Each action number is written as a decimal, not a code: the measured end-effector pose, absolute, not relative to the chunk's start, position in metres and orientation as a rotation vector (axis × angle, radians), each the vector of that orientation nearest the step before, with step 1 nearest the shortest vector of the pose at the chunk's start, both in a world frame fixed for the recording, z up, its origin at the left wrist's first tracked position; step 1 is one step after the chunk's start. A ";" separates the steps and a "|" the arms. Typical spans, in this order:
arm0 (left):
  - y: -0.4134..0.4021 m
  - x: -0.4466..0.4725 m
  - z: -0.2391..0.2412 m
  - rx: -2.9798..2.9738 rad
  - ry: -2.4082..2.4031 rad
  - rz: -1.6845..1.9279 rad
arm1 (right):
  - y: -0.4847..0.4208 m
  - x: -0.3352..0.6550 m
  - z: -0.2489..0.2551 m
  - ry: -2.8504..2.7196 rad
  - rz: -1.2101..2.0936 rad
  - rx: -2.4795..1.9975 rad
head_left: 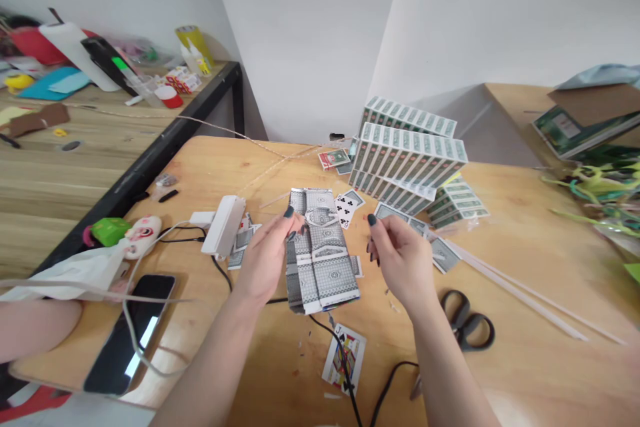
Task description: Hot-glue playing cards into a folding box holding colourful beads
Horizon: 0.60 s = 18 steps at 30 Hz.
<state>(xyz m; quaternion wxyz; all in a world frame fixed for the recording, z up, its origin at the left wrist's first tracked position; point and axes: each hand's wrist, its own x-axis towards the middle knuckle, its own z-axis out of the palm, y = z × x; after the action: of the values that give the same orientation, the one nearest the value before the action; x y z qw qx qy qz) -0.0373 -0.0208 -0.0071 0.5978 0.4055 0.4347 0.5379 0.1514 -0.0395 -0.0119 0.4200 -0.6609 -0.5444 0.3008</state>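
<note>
My left hand [267, 250] is closed in a pinch over the left side of a panel of joined grey-backed playing cards [327, 253]. Whether its fingers grip the panel or something tiny is unclear. To the right, apart from the panel, my right hand [400, 253] is also pinched, thumb against fingers; anything between them is too small to make out. The panel has folded flaps and slots, and a darker strip along its left edge. Loose cards lie around it, among them a five of clubs [346, 210] and a jack of spades [345, 357].
Rows of card boxes [410, 153] stand behind my right hand. Black-handled scissors [467, 320] and clear glue sticks [520, 293] lie at right. At left are a white power block [223, 225], a phone [133, 333] and trailing cables. Someone's arm [40, 327] reaches in at far left.
</note>
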 end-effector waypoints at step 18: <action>-0.023 -0.040 -0.014 1.154 1.147 1.162 | -0.040 0.121 0.009 -1.619 0.749 -1.299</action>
<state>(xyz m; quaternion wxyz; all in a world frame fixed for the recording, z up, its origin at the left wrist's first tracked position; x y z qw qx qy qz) -0.0396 -0.0235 -0.0139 0.5407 0.4854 0.4825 0.4891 0.1214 -0.0404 0.0085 0.4505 -0.5255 -0.6551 0.3029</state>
